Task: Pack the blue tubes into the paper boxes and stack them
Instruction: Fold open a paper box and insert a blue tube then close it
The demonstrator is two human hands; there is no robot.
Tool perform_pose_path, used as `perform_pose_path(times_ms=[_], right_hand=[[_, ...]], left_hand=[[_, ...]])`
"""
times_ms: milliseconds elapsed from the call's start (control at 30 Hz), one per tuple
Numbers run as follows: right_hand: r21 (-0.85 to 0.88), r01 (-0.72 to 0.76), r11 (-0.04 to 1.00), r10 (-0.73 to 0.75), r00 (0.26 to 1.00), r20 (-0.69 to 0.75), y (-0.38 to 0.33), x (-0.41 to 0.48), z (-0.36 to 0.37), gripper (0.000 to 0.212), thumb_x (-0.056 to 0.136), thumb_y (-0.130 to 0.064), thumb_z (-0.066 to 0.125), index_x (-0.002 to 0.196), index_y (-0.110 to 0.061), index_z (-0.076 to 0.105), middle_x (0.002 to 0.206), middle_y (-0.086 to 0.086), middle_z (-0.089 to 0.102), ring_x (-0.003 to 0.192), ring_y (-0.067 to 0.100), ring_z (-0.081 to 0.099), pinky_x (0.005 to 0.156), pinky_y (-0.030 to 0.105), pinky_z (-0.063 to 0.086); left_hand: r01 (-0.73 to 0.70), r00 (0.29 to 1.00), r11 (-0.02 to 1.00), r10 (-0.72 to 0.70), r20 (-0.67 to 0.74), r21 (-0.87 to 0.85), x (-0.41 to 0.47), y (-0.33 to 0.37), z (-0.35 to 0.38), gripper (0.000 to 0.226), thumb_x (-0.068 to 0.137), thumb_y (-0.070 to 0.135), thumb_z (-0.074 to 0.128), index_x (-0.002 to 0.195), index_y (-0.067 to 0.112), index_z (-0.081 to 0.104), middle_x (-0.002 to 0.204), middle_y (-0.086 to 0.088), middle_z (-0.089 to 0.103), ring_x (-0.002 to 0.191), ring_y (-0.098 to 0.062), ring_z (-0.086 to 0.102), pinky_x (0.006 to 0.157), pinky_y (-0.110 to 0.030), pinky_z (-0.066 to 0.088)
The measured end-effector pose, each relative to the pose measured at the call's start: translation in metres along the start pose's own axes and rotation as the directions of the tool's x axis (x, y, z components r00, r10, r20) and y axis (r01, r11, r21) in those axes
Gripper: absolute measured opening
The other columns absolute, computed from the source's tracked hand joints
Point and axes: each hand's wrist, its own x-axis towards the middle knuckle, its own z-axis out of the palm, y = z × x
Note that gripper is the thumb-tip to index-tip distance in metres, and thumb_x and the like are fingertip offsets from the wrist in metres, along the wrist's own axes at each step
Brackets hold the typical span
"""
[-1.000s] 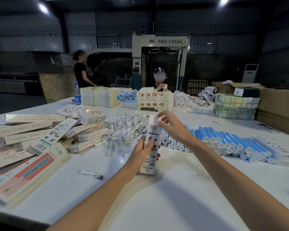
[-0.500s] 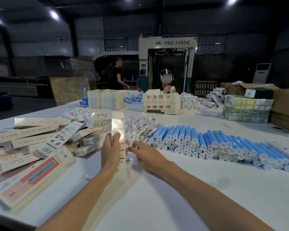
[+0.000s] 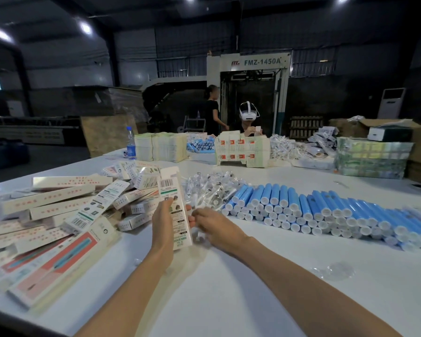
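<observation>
While our two bare forearms reach out over the white bench (image 3: 229, 300), our left hand (image 3: 164, 227) holds a long white printed paper box (image 3: 171, 198) upright above it. The grip is clamped round the box's lower half, with the barcode end on top. Our right hand (image 3: 214, 227) sits just beside the box's right edge with its fingers curled. Something small and clear blurs beneath them, so we cannot tell whether that grip pinches anything. To our near left lie flat printed cartons with pink-red panels (image 3: 51, 263), and behind them a loose heap of white paper boxes (image 3: 58, 207) lying every which way. A crumpled clear plastic scrap (image 3: 336, 271) lies alone to our near right. Past our hands is a pile of clear plastic packets (image 3: 209, 188). Beside it, stretching right, the blue plastic tubes (image 3: 326, 210) lie in a long stacked row, white caps towards us, none in either hand. Farther back on the bench stand a blue-labelled water bottle (image 3: 131, 144), a block of stacked pale cartons (image 3: 161, 147) and a row of standing boxes with red squares (image 3: 241, 152). Behind those are a person wearing a white headset (image 3: 248, 115) and a grey machine lettered FMZ-1450A (image 3: 260, 62).
</observation>
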Motion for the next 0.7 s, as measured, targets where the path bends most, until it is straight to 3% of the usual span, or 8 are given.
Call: perform_pose_path(times_ms=[33, 100, 200, 267, 433, 500, 600, 700], right_hand=[[0.173, -0.119, 0.978, 0.138, 0.985, -0.104, -0.001, -0.01, -0.007, 0.015, 0.097, -0.001, 0.065, 0.11, -0.004, 0.071, 0.114, 0.007, 0.068, 0.104, 0.02, 0.061, 0.091, 0.032, 0.052], [0.476, -0.265, 0.838, 0.411, 0.882, -0.232, -0.002, -0.029, -0.028, 0.012, 0.098, -0.005, 0.069, 0.108, -0.009, 0.074, 0.102, -0.002, 0.074, 0.091, 0.009, 0.068, 0.084, 0.024, 0.054], [0.663, -0.271, 0.698, 0.569, 0.772, -0.283, -0.001, -0.055, -0.069, 0.014, 0.098, -0.009, 0.07, 0.11, -0.014, 0.073, 0.088, -0.002, 0.077, 0.082, 0.011, 0.073, 0.079, 0.023, 0.057], [0.736, -0.241, 0.632, 0.631, 0.711, -0.31, -0.004, -0.07, -0.099, 0.025, 0.098, -0.01, 0.071, 0.122, -0.016, 0.067, 0.091, 0.005, 0.077, 0.084, 0.019, 0.074, 0.079, 0.024, 0.059], [0.766, -0.226, 0.602, 0.726, 0.554, -0.407, -0.005, -0.089, -0.163, 0.033, 0.098, -0.021, 0.072, 0.125, -0.018, 0.053, 0.09, 0.002, 0.078, 0.081, 0.01, 0.071, 0.077, 0.023, 0.054], [0.763, -0.175, 0.623, 0.719, 0.513, -0.47, -0.004, -0.089, -0.184, 0.03, 0.098, -0.02, 0.07, 0.122, -0.016, 0.054, 0.09, 0.004, 0.078, 0.08, 0.013, 0.071, 0.073, 0.023, 0.054], [0.722, -0.159, 0.673, 0.689, 0.489, -0.535, -0.004, -0.086, -0.205, 0.026, 0.097, -0.014, 0.068, 0.119, -0.014, 0.054, 0.088, 0.005, 0.078, 0.079, 0.016, 0.071, 0.071, 0.023, 0.056], [0.651, -0.222, 0.726, 0.652, 0.523, -0.549, -0.004, -0.079, -0.212, 0.022, 0.097, -0.011, 0.068, 0.116, -0.016, 0.057, 0.093, 0.005, 0.075, 0.083, 0.014, 0.073, 0.073, 0.026, 0.06]], left_hand=[[0.041, 0.999, 0.998, -0.039, 0.035, -0.052, -0.001, 0.0, 0.001, 0.031, 0.103, 0.036, 0.055, 0.108, 0.02, 0.081, 0.095, -0.015, 0.081, 0.063, -0.025, 0.072, 0.062, -0.036, 0.064], [0.111, 0.989, 0.988, -0.099, 0.112, -0.108, -0.003, -0.001, 0.004, 0.035, 0.102, 0.034, 0.055, 0.096, 0.018, 0.086, 0.095, -0.017, 0.08, 0.064, -0.025, 0.073, 0.064, -0.033, 0.064], [0.138, 0.972, 0.988, -0.123, 0.201, -0.063, -0.008, -0.008, 0.014, 0.031, 0.103, 0.027, 0.054, 0.127, 0.014, 0.07, 0.11, -0.018, 0.079, 0.078, -0.031, 0.077, 0.074, -0.04, 0.066], [0.155, 0.954, 0.988, -0.144, 0.261, -0.021, -0.014, -0.014, 0.024, 0.031, 0.106, 0.024, 0.055, 0.134, 0.014, 0.061, 0.115, -0.019, 0.079, 0.089, -0.036, 0.079, 0.077, -0.044, 0.066], [0.191, 0.862, 0.973, -0.228, 0.453, 0.126, -0.033, -0.021, 0.055, 0.046, 0.097, 0.029, 0.072, 0.139, 0.012, 0.062, 0.122, -0.019, 0.077, 0.112, -0.038, 0.075, 0.095, -0.054, 0.061], [0.166, 0.832, 0.964, -0.249, 0.495, 0.205, -0.041, -0.019, 0.069, 0.054, 0.089, 0.034, 0.078, 0.137, 0.014, 0.063, 0.12, -0.015, 0.079, 0.111, -0.033, 0.077, 0.093, -0.049, 0.061], [0.125, 0.797, 0.964, -0.239, 0.555, 0.237, -0.054, -0.021, 0.09, 0.052, 0.09, 0.031, 0.08, 0.136, 0.014, 0.063, 0.118, -0.014, 0.079, 0.11, -0.033, 0.077, 0.094, -0.047, 0.062], [0.109, 0.787, 0.96, -0.242, 0.567, 0.259, -0.068, -0.034, 0.104, 0.05, 0.092, 0.028, 0.081, 0.137, 0.014, 0.063, 0.117, -0.011, 0.08, 0.109, -0.032, 0.077, 0.099, -0.054, 0.06]])
